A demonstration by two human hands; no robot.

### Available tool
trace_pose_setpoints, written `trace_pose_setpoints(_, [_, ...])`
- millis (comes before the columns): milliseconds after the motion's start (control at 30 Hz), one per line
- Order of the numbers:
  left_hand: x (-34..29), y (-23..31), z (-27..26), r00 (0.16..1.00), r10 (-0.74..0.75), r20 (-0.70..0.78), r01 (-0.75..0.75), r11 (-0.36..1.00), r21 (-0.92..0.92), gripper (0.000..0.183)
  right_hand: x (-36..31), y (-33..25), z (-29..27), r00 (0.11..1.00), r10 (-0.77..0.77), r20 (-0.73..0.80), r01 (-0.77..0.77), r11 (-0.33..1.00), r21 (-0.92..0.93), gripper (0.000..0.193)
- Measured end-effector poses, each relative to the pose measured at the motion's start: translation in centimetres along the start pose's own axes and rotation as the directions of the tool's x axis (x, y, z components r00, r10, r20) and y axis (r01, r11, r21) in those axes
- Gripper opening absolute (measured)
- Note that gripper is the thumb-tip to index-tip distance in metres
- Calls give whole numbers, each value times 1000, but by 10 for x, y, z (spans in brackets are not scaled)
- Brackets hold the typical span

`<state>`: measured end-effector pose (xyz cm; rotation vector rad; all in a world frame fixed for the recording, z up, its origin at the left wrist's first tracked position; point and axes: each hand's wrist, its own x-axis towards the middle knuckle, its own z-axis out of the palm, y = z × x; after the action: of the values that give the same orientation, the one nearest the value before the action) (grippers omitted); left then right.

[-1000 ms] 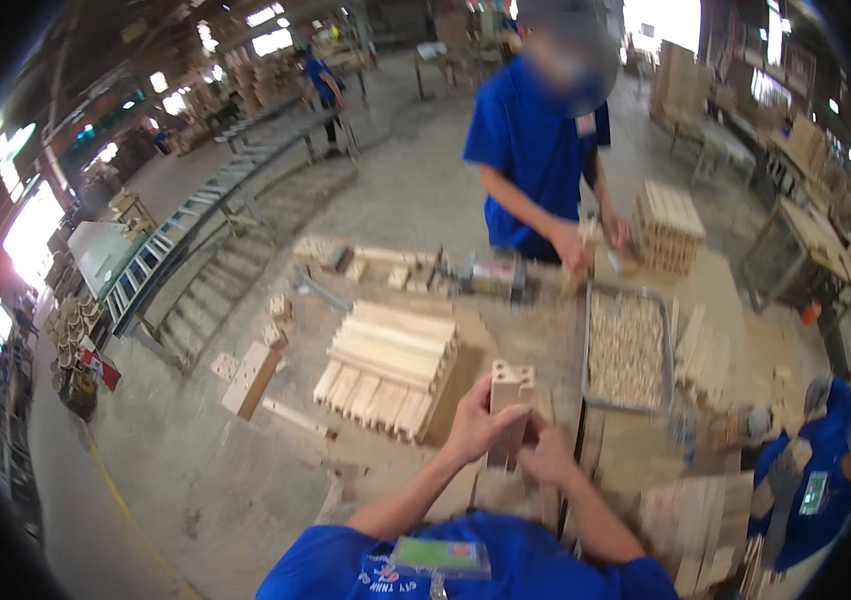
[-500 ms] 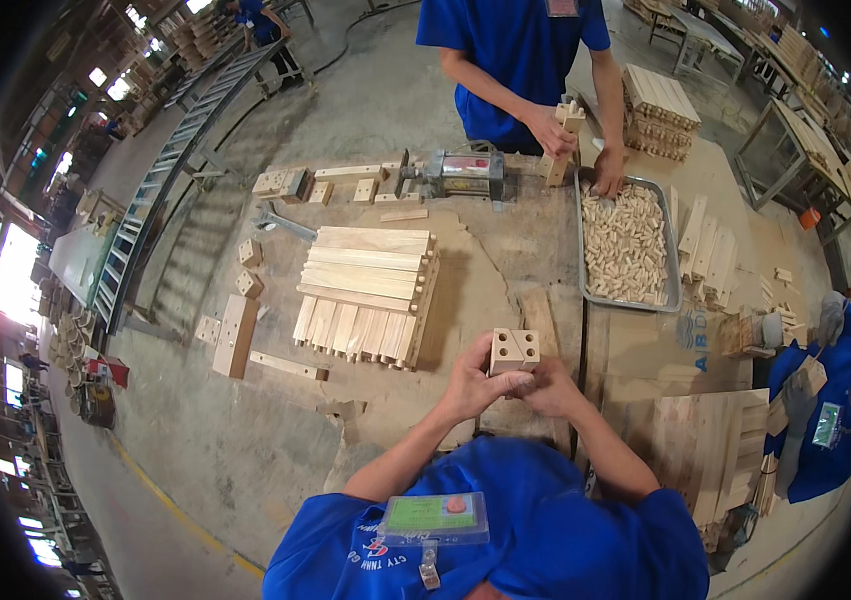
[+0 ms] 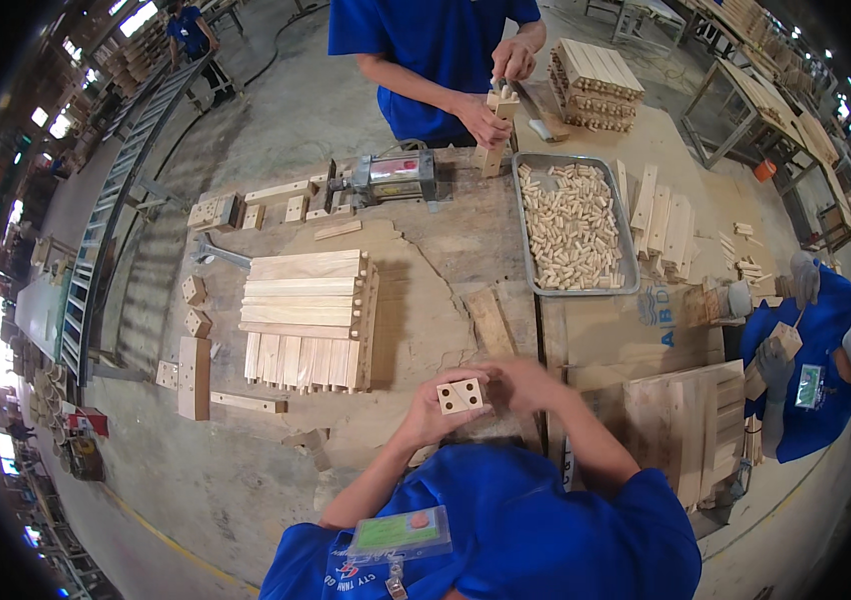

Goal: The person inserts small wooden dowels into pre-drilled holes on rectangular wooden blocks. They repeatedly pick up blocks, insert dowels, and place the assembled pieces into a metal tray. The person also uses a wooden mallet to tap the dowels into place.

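Observation:
My left hand (image 3: 424, 413) is closed around a pale wooden block (image 3: 461, 397), its end face with several dark round holes turned up and a diagonal joint line across it. Just right of the block is my right hand (image 3: 529, 384). It is smeared by motion, so its fingers do not show clearly and I cannot make out anything in it. Left of my hands lies a layered stack of wooden bars (image 3: 308, 310) with dowels sticking out at their ends. Beyond my right hand, a grey tray (image 3: 591, 291) holds many short wooden dowels.
Across the table, a co-worker's hands (image 3: 491, 115) hold an upright wooden piece and a tool. A pneumatic cylinder (image 3: 396, 177), a wrench (image 3: 218, 252) and loose blocks (image 3: 194, 380) lie about. More boards (image 3: 686, 430) are stacked at right, near another person (image 3: 806, 360).
My right hand has come away from the block to the right, and my left hand keeps hold of it. The co-worker's one hand has left the dowel tray for the upright piece. My view has shifted.

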<state>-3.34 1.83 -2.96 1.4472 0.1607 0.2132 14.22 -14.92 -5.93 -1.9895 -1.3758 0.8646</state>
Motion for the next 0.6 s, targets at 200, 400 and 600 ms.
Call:
trace_pose_setpoints(200, [0,-2,1,996,-25,-83,29,999,44,45,52,74,-103,722,380,-578,-500,864,-56,41])
trace_pose_setpoints(400, [3,-17,7,988,12,-154,18,981,192,49,103,128,-113,934,238,-266,-352,741,-572,67])
trace_pose_setpoints(600, [12,-20,14,994,64,-84,-63,998,10,56,102,132,-93,883,-32,-469,-216,858,-465,43])
